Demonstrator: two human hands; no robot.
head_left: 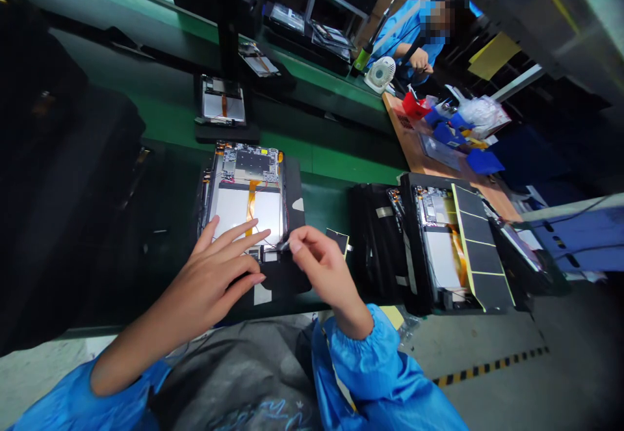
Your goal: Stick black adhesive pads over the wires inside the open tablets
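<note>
An opened tablet [246, 207] lies face up on a black mat [280, 285], showing its circuit board and a white panel crossed by an orange flex cable [252, 200]. My left hand [219, 268] is spread across the lower edge of the panel, fingers apart and holding nothing. To its right, my right hand [319, 262] pinches a small pointed tool [285, 246], its tip at the tablet's lower edge near a small connector area. My blue sleeves cover both forearms' upper ends.
A green conveyor belt [341, 161] runs under the work. Another opened tablet [439, 242] sits in a black case to the right, and one more [223, 101] lies farther up the belt. Beyond, a co-worker in blue [404, 34] sits at a wooden bench [414, 151] with bins and bags.
</note>
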